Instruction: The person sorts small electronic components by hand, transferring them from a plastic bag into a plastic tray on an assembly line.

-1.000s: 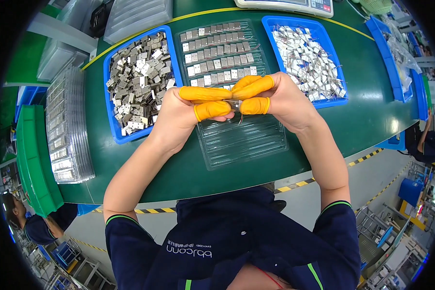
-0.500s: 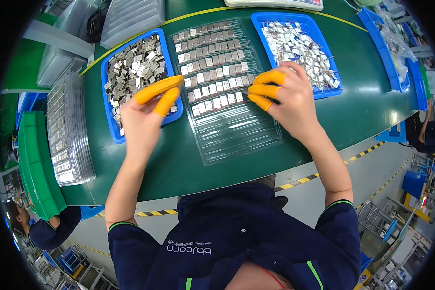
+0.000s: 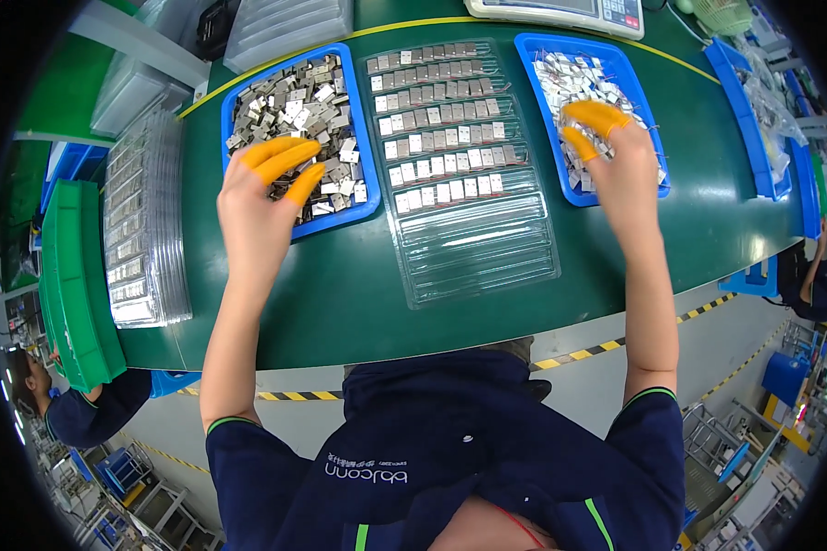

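My left hand (image 3: 265, 197), with orange finger cots, reaches into the left blue bin (image 3: 363, 197) of small grey metal parts (image 3: 289, 106), fingers spread over the pile. My right hand (image 3: 611, 151), also in orange cots, dips into the right blue bin (image 3: 542, 55) of small silvery parts (image 3: 570, 78); its fingertips are curled among them and I cannot see whether they grip one. Between the bins lies a clear plastic tray (image 3: 478, 253) whose far rows hold several small metal pieces (image 3: 436, 124); its near rows are bare.
The green table (image 3: 358, 294) curves toward me. A stack of filled clear trays (image 3: 142, 220) and a green crate (image 3: 69, 285) stand at left. More blue bins (image 3: 749, 119) sit at right, a scale (image 3: 560, 11) at the far edge. Another person (image 3: 83, 409) works lower left.
My hands were together over the clear tray a second ago. They have moved apart, the left into the left bin and the right into the right bin.
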Available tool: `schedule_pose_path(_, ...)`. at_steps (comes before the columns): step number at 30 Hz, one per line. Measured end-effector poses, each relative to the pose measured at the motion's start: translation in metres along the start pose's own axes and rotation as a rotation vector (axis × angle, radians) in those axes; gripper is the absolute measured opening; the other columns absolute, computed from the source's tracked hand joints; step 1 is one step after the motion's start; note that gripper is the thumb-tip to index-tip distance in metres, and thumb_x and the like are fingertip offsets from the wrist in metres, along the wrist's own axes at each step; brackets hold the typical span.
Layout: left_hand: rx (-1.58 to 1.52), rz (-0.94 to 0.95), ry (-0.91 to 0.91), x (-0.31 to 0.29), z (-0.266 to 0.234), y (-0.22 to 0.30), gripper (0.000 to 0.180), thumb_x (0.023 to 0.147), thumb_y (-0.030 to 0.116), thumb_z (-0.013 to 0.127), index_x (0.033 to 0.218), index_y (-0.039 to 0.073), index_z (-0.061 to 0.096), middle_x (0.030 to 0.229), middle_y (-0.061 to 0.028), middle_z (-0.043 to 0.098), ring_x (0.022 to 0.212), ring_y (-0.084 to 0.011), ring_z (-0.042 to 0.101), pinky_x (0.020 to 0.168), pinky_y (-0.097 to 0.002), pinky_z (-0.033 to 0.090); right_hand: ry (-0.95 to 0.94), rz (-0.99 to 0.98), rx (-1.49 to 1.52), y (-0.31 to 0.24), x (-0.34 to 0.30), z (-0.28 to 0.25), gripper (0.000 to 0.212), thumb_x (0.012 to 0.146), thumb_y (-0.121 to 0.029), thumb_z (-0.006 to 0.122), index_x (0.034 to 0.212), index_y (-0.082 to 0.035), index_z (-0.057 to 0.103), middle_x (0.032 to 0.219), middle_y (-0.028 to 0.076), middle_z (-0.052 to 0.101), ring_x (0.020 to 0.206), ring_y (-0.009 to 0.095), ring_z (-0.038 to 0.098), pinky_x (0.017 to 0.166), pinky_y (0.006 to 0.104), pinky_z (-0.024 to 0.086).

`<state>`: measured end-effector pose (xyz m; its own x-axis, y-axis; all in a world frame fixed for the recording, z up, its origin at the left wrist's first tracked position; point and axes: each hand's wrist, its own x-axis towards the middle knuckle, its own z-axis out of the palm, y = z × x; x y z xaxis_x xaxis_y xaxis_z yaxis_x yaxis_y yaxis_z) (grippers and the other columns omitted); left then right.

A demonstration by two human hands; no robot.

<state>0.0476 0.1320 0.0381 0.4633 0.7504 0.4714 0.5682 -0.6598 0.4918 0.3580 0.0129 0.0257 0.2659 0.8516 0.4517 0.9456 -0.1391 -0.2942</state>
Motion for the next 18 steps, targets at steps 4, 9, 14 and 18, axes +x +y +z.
schedule_pose_path(4, 0.201, 0.092, -0.076, 0.014, 0.013, 0.01, 0.024, 0.061, 0.011, 0.072, 0.084, 0.005, 0.068, 0.081, -0.0074, 0.06, 0.08, -0.0249, 0.05, 0.073, -0.0322, 0.043, -0.109, 0.102, -0.098, 0.023, 0.007, 0.004, 0.034, 0.07, -0.016, 0.068, 0.1, -0.003, 0.06, 0.092, 0.016, 0.059, 0.085, 0.029, 0.055, 0.075, 0.0375, 0.044)
schedule_pose_path(9, 0.325, 0.149, -0.23, 0.021, 0.016, 0.013, 0.019, 0.059, 0.007, 0.07, 0.078, 0.002, 0.067, 0.079, -0.0085, 0.059, 0.078, -0.0241, 0.051, 0.071, -0.033, 0.044, -0.125, 0.207, -0.063, 0.031, 0.011, 0.01, 0.022, 0.068, -0.015, 0.07, 0.082, 0.002, 0.064, 0.071, 0.014, 0.06, 0.06, 0.027, 0.057, 0.057, 0.034, 0.046)
schedule_pose_path(14, 0.148, -0.197, -0.325, 0.023, 0.014, 0.022, 0.015, 0.066, 0.004, 0.068, 0.08, 0.001, 0.065, 0.075, -0.0087, 0.059, 0.066, -0.0176, 0.055, 0.065, -0.0284, 0.046, -0.029, 0.289, 0.169, 0.042, 0.007, 0.012, 0.02, 0.066, -0.014, 0.072, 0.08, 0.0, 0.066, 0.069, 0.012, 0.062, 0.058, 0.019, 0.057, 0.055, 0.0294, 0.046)
schedule_pose_path(18, -0.266, -0.362, -0.215, 0.013, 0.014, 0.008, 0.016, 0.073, 0.003, 0.065, 0.089, -0.002, 0.063, 0.084, -0.0082, 0.062, 0.07, -0.0112, 0.058, 0.067, -0.0236, 0.047, 0.046, 0.265, 0.205, 0.035, 0.013, 0.002, 0.022, 0.065, -0.012, 0.073, 0.083, 0.0, 0.066, 0.072, 0.008, 0.062, 0.06, 0.015, 0.057, 0.058, 0.0248, 0.047)
